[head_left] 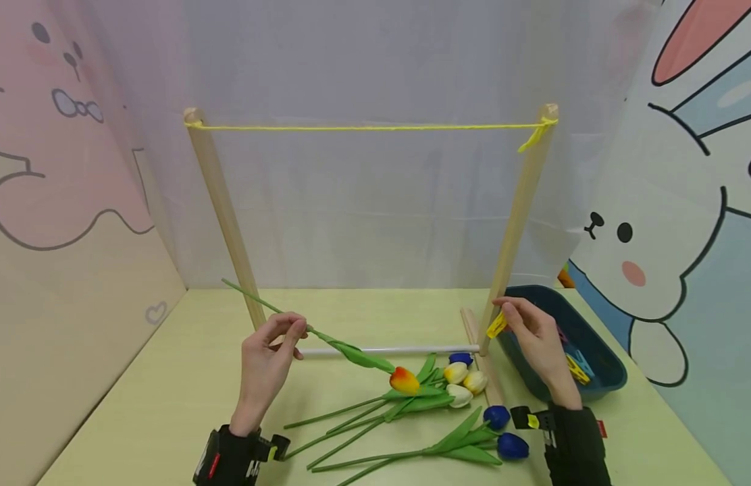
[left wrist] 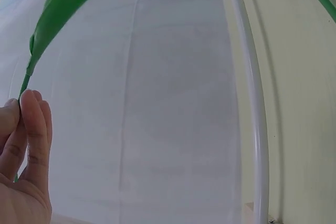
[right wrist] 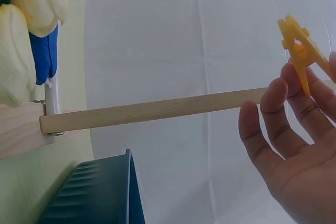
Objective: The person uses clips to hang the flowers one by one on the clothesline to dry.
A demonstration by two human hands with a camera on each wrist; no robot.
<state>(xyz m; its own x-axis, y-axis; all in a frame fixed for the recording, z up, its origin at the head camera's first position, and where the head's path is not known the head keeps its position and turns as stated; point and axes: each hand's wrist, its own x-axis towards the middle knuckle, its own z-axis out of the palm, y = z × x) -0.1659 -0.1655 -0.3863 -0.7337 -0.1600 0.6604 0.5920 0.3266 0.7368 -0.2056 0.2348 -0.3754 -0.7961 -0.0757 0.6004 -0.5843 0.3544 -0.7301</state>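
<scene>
My left hand (head_left: 269, 358) pinches the green stem of an orange-yellow tulip (head_left: 404, 381) between thumb and fingers. Its bloom tips down to the right, and the stem end points up left. In the left wrist view the tulip's leaf (left wrist: 63, 17) rises above the fingertips. On the other side, my right hand (head_left: 536, 341) holds a yellow clothespin (head_left: 496, 325) by its handle ends, close to the right wooden post. The right wrist view shows the clothespin (right wrist: 302, 51) with its nose pointing up, away from the fingers.
A yellow string (head_left: 363, 127) is tied between two wooden posts (head_left: 226, 209), joined low down by a white rod (head_left: 387, 350). White and blue tulips (head_left: 458, 395) lie on the table, with more blue tulips (head_left: 512, 446) nearer. A dark teal basket (head_left: 609, 385) at right holds several clothespins (head_left: 577, 370).
</scene>
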